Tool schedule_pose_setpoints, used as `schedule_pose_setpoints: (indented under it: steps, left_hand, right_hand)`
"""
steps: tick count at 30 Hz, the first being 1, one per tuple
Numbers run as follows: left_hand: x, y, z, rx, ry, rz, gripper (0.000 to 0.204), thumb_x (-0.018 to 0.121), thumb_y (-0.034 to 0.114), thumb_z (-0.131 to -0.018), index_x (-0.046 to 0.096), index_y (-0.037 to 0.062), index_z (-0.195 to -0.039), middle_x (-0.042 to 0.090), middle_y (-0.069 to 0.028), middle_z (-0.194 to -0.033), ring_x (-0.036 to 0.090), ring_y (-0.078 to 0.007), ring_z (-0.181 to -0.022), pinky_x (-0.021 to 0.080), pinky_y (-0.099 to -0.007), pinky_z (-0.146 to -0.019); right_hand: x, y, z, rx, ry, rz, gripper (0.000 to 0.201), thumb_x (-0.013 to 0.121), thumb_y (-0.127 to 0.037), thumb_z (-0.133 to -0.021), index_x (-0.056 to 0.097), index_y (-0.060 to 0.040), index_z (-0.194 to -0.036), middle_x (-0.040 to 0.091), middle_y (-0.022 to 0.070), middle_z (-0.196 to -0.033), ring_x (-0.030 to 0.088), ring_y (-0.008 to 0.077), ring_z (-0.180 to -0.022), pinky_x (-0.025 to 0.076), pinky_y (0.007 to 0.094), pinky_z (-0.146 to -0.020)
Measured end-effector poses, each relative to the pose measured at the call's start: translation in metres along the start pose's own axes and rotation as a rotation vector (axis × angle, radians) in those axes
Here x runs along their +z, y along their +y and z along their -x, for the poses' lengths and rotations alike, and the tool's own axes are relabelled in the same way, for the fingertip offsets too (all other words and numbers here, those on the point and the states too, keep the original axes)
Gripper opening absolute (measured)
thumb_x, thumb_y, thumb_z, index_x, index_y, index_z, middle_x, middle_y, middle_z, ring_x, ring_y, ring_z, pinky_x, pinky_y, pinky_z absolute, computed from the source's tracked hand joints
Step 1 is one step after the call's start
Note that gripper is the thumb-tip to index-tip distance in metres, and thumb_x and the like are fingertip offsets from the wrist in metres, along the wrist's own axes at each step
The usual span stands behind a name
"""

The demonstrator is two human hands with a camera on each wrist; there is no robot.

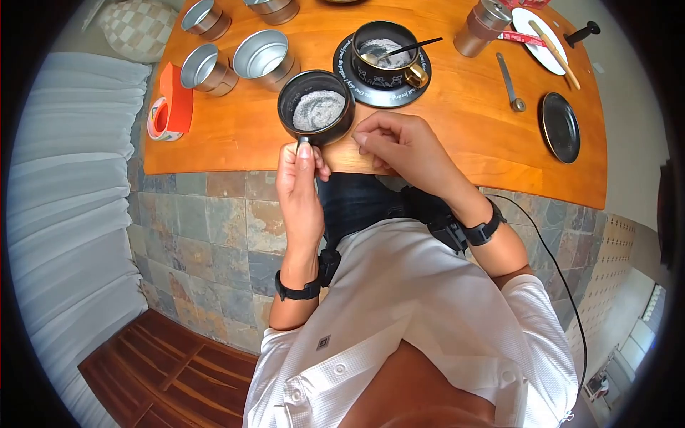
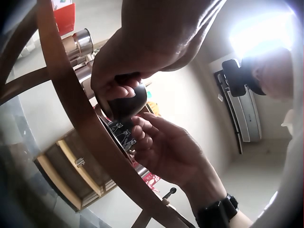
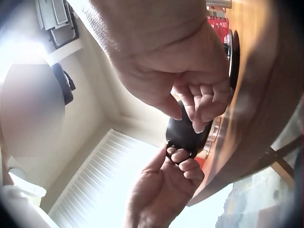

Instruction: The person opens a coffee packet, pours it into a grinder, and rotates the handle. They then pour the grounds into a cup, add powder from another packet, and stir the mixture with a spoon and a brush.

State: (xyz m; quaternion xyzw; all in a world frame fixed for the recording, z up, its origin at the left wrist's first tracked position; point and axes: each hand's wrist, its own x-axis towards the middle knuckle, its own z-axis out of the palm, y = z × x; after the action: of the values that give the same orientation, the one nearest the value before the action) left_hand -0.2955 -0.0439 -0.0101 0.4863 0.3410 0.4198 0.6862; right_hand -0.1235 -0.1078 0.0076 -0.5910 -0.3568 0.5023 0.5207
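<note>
In the head view the left hand (image 1: 300, 178) grips the handle of a black mug (image 1: 349, 114) holding pale powder, its thumb on top of the handle. The mug is raised by the table's near edge. Close to its right side, the right hand (image 1: 407, 146) has loosely curled fingers with nothing visible in them; whether they touch the mug is unclear. The left wrist view shows the mug (image 2: 128, 104) under the left hand (image 2: 142, 52), the right hand (image 2: 171, 152) beside it. In the right wrist view, the right hand (image 3: 180, 71) partly covers the mug (image 3: 183, 135), above the left hand (image 3: 161, 190).
Behind stands a second black cup (image 1: 385, 75) with powder and a spoon (image 1: 410, 48), on a black saucer (image 1: 344, 64). Several metal cups, including one (image 1: 267, 60), and orange tape (image 1: 163, 118) lie left. Rightward are a canister (image 1: 479, 32), measuring spoon (image 1: 508, 78), white plate (image 1: 528, 25) and black dish (image 1: 560, 127).
</note>
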Motion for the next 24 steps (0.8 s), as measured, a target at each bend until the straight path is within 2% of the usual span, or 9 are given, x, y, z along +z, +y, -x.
schedule_pose_setpoints:
  steps: [3, 5, 11, 14, 18, 21, 23, 24]
  left_hand:
    - [-0.007, -0.007, -0.001, -0.014, 0.012, -0.004, 0.023, 0.046, 0.021, -0.109, 0.049, 0.0078, -0.091, 0.051, -0.0010, -0.081, 0.045, -0.0075, -0.074, 0.040, -0.0237, -0.070]
    - [-0.011, -0.011, 0.000, -0.024, -0.028, -0.015, 0.022, 0.046, 0.024, -0.109, 0.051, 0.0082, -0.093, 0.051, -0.0027, -0.087, 0.049, -0.0115, -0.077, 0.041, -0.0264, -0.073]
    - [-0.015, -0.003, 0.000, 0.015, -0.028, 0.002, 0.021, 0.046, 0.022, -0.109, 0.051, 0.0082, -0.093, 0.050, -0.0027, -0.086, 0.049, -0.0124, -0.078, 0.041, -0.0274, -0.073]
    - [-0.011, 0.026, 0.000, 0.045, 0.028, 0.023, 0.019, 0.048, 0.019, -0.108, 0.050, 0.0066, -0.093, 0.050, -0.0018, -0.082, 0.047, -0.0098, -0.075, 0.042, -0.0252, -0.071]
    - [-0.033, 0.073, -0.021, 0.127, -0.022, 0.066, 0.021, 0.049, 0.022, -0.108, 0.051, 0.0073, -0.093, 0.049, -0.0022, -0.082, 0.049, -0.0131, -0.076, 0.044, -0.0279, -0.071]
    - [-0.036, 0.120, -0.052, 0.186, -0.033, 0.079, 0.023, 0.049, 0.024, -0.108, 0.052, 0.0071, -0.092, 0.047, -0.0026, -0.081, 0.048, -0.0140, -0.075, 0.043, -0.0291, -0.070]
    - [-0.050, 0.142, -0.085, 0.232, -0.071, 0.027, 0.024, 0.050, 0.025, -0.107, 0.052, 0.0062, -0.092, 0.045, -0.0023, -0.081, 0.046, -0.0136, -0.075, 0.042, -0.0300, -0.068]
    - [-0.056, 0.148, -0.104, 0.258, -0.019, 0.019, 0.024, 0.052, 0.025, -0.106, 0.053, 0.0053, -0.092, 0.044, -0.0019, -0.081, 0.044, -0.0125, -0.075, 0.040, -0.0305, -0.065]
  right_hand:
    - [0.003, 0.006, -0.006, 0.035, -0.023, 0.010, 0.022, 0.064, -0.019, -0.098, 0.068, 0.0027, -0.102, 0.059, -0.0015, -0.074, 0.056, 0.0047, -0.065, 0.048, 0.0221, -0.059]
    - [0.003, 0.009, -0.008, 0.033, -0.028, 0.030, 0.022, 0.064, -0.019, -0.098, 0.068, 0.0026, -0.102, 0.060, -0.0013, -0.074, 0.056, 0.0048, -0.065, 0.048, 0.0220, -0.059]
    - [0.001, 0.014, -0.010, 0.041, -0.043, 0.025, 0.024, 0.064, -0.021, -0.098, 0.068, 0.0017, -0.104, 0.061, -0.0008, -0.077, 0.057, 0.0052, -0.067, 0.049, 0.0228, -0.060]
    - [-0.003, 0.016, -0.008, -0.004, -0.036, -0.003, 0.023, 0.065, -0.021, -0.098, 0.068, 0.0017, -0.104, 0.063, -0.0002, -0.078, 0.058, 0.0054, -0.068, 0.049, 0.0228, -0.062]
    - [-0.005, 0.025, -0.003, -0.058, 0.013, -0.034, 0.020, 0.065, -0.017, -0.099, 0.068, 0.0019, -0.104, 0.064, 0.0011, -0.081, 0.058, 0.0056, -0.069, 0.048, 0.0219, -0.063]
    - [-0.008, 0.032, -0.001, -0.123, 0.018, 0.030, 0.016, 0.064, -0.012, -0.098, 0.067, 0.0021, -0.103, 0.065, 0.0025, -0.083, 0.057, 0.0063, -0.069, 0.048, 0.0216, -0.063]
    - [-0.008, 0.031, 0.001, -0.232, 0.021, 0.166, 0.013, 0.064, -0.010, -0.097, 0.067, 0.0021, -0.102, 0.064, 0.0034, -0.084, 0.057, 0.0072, -0.070, 0.047, 0.0221, -0.063]
    - [-0.009, 0.031, 0.001, -0.242, 0.016, 0.168, 0.011, 0.063, -0.008, -0.097, 0.067, 0.0020, -0.102, 0.064, 0.0043, -0.085, 0.057, 0.0082, -0.070, 0.047, 0.0228, -0.064]
